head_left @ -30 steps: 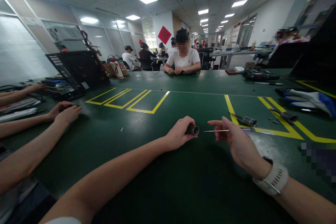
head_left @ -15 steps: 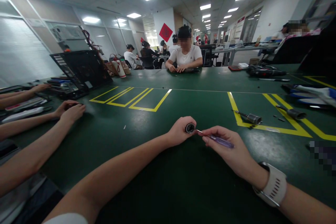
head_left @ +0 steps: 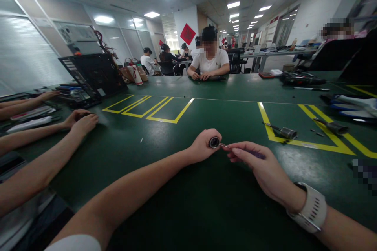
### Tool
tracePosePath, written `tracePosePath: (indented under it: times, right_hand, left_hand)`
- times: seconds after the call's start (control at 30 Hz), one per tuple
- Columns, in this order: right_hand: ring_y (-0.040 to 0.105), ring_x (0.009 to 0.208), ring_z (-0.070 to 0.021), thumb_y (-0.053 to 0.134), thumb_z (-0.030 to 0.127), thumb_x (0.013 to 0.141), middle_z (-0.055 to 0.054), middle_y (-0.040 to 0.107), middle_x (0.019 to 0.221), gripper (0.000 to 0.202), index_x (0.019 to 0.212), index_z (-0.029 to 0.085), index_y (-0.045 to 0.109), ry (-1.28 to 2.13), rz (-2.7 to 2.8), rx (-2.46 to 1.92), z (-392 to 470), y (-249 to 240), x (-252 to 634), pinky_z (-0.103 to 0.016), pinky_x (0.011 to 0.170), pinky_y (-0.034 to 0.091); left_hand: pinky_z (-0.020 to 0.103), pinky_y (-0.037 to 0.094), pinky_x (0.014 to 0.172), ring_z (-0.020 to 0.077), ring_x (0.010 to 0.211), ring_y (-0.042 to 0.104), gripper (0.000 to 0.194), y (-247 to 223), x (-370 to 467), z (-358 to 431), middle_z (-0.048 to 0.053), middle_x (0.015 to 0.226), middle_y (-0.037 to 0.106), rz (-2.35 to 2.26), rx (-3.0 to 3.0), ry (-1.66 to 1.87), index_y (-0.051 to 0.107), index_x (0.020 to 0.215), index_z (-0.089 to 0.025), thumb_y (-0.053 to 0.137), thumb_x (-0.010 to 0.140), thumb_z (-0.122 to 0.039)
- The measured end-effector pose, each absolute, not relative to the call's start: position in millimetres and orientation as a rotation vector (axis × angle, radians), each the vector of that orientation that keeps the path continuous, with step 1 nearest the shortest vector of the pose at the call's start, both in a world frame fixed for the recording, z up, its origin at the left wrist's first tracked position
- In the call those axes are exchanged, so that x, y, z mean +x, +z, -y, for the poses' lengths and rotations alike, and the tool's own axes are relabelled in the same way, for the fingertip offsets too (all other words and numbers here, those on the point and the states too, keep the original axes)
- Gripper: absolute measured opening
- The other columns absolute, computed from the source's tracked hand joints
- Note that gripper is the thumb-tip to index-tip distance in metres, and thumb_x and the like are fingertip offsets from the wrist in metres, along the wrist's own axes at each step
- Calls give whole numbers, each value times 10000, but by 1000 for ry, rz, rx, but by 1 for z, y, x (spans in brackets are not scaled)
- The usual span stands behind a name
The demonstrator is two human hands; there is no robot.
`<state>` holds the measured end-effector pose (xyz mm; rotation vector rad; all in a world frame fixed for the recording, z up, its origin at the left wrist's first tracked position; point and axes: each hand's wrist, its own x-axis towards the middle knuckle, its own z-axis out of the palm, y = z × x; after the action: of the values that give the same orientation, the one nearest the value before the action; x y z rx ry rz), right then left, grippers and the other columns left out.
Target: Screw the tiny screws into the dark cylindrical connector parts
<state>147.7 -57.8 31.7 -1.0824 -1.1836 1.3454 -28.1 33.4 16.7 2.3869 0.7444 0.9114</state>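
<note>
My left hand [head_left: 203,147] is wrapped round a dark cylindrical part [head_left: 214,142], whose round metal-rimmed end faces me. From the right, my right hand [head_left: 255,159] grips a screwdriver with a purple handle [head_left: 257,154]. Its thin shaft [head_left: 224,146] reaches to the side of the cylinder's rim; whether the tip sits in a screw is too small to tell. My right fingers cover most of the handle. Both hands are above the green table [head_left: 188,204].
Two metal cylindrical parts with thin shafts [head_left: 287,132] [head_left: 335,126] lie at the right by yellow tape, with small dark pieces near them. Blue-and-white tools [head_left: 353,106] lie farther right. A co-worker's hands [head_left: 84,123] are at the left. Another person [head_left: 209,60] sits opposite.
My right fingers have shifted over the screwdriver handle and now hide more of it. My left hand still holds the cylinder beside the shaft. The whole view has moved slightly.
</note>
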Motion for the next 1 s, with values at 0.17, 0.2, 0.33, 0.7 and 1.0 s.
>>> tracePosePath:
  times: [0.17,0.2,0.33,0.7,1.0]
  right_hand:
    - [629,860,-199,714,334,707,-68,708,962,208,866,200,727,1536,929,-945,55,30,146,-362,793,489]
    - [629,861,-201,716,342,704,-69,708,961,215,865,200,727,1518,937,-961,55,30,146,-367,796,488]
    - [625,890,-230,709,399,699,-69,706,964,270,893,212,727,1285,1142,-1150,59,32,145,-416,839,459]
    - [628,885,-214,706,335,712,-77,709,986,214,875,198,730,1484,972,-1022,56,31,146,-363,798,472]
    - [628,844,-198,740,336,669,-72,718,936,208,821,194,732,1501,893,-1008,58,31,145,-340,775,463]
  left_hand:
    - [234,359,605,105,621,428,125,14,-28,-34,-27,667,451,-734,2276,933,460,686,-165,576,719,-195]
    - [235,363,607,106,624,432,122,14,-27,-34,-26,670,454,-746,2274,924,463,690,-165,577,721,-197]
    - [250,372,648,114,650,451,109,17,-27,-34,-22,685,473,-829,2362,889,478,699,-164,578,727,-194]
    - [246,371,627,114,638,445,119,17,-28,-33,-18,676,475,-799,2379,896,465,669,-166,564,730,-193]
    - [238,365,615,109,634,437,121,16,-27,-34,-23,671,456,-779,2327,903,460,668,-164,565,718,-197]
